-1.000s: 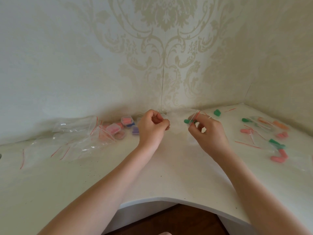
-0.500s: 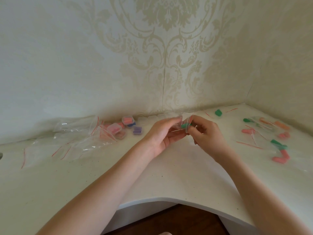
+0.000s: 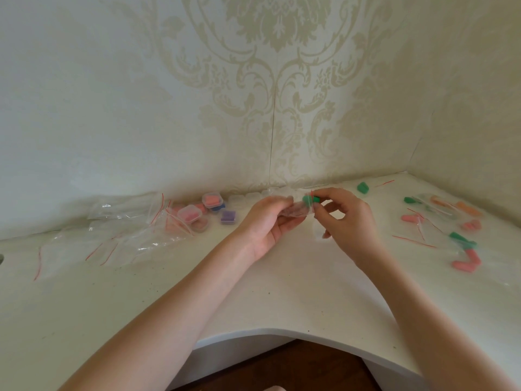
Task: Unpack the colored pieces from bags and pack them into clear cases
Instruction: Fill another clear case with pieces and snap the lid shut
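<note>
Item in hand: one small clear bag (image 3: 294,211), held above the white desk (image 3: 253,300) between both hands. The left hand (image 3: 267,221) cups it from below, fingers curled round the film; the right hand (image 3: 342,218) pinches its mouth end, thumb and forefinger closed on the plastic where a green piece (image 3: 310,199) shows, half out or just inside, which cannot be told. Judged step: drawing that piece out of the bag. Risks: the film is thin and slippery, so a pinch that catches plastic alone would let the piece drop to the desk and bounce away from the grip; a sharp tug could tear the film or tip out any other contents. Surroundings, reckoned from the grip: to its left, just beyond the left hand, a cluster of small clear cases (image 3: 197,214) holding pink, blue and purple fillings, lids apparently on; further left, a heap of empty bags (image 3: 121,235) with red seal strips. Behind the grip, along the wall, a row of clear cases that look unfilled (image 3: 251,195), faint and hard to count. To the right and slightly behind, a loose green piece (image 3: 362,188); well to the right, unopened bags (image 3: 439,218) with green, orange and pink pieces. Nothing lies directly under the grip; the heap of empty bags crowds the filled cases, though the row behind looks freely reachable.
</note>
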The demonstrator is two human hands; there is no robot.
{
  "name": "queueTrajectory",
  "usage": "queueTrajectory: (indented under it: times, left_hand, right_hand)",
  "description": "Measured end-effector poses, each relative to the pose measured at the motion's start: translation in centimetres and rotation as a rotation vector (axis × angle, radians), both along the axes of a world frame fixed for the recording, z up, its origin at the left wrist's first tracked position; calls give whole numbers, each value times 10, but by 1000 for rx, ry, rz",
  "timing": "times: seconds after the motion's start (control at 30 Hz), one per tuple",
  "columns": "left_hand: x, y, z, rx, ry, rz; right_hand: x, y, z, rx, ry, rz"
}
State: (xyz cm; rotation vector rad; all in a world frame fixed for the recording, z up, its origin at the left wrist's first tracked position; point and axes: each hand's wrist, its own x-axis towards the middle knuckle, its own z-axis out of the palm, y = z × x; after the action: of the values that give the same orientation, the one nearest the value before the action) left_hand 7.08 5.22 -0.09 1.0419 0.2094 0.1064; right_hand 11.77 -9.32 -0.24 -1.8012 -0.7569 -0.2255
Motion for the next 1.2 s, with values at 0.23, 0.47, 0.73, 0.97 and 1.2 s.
queueTrajectory:
  times: [0.23, 0.47, 0.73, 0.97, 1.2]
  left_hand:
    - [3, 1, -6, 92, 3, 42]
    - [1, 0, -6, 82, 25, 23]
    - [-4, 7, 2, 358, -27, 248]
    - [-21, 58, 24, 384, -88, 696]
    - [-76, 130, 32, 833, -50, 1051]
  right_hand:
    - [10, -3, -8, -223, -304, -81]
    - [12, -7, -8, -429, -376, -44]
    - [8, 1, -7, -143, -96, -20]
    - [13, -5, -2, 151, 92, -254]
    - [13, -11, -4, 147, 237, -263]
